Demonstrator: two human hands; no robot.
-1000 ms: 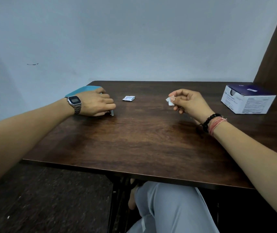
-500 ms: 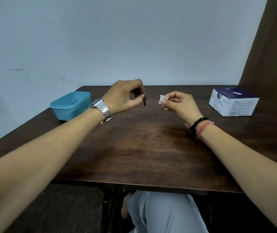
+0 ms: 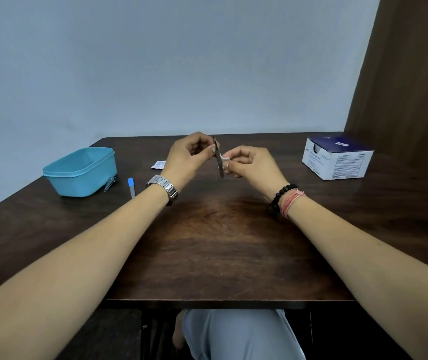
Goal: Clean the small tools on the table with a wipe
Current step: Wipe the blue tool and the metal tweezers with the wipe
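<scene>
Right now you are pinching a thin dark tool (image 3: 218, 159) near its top end with the fingertips of your left hand (image 3: 190, 158), letting it hang almost upright above the counter (image 3: 218, 245), while your right hand (image 3: 250, 162) is closing a small folded white wipe (image 3: 225, 159) against its middle. Both hands are curled shut around what they hold, with nothing else in them.

You are gripping the tool by a very short stretch, so a firm stroke of the wipe is likely going to twist it or pull it free, dropping it onto the counter. The wipe is tiny too, and it is probably going to bunch or slip from your fingertips if you are dragging hard.

To the right of the teal tub (image 3: 81, 171), a metal clipper-like tool (image 3: 110, 183) and a blue-capped tube (image 3: 131, 187) are waiting on the counter, with a torn sachet (image 3: 158, 165) farther right, behind your left hand; a careless elbow is risking a knock to these
</scene>
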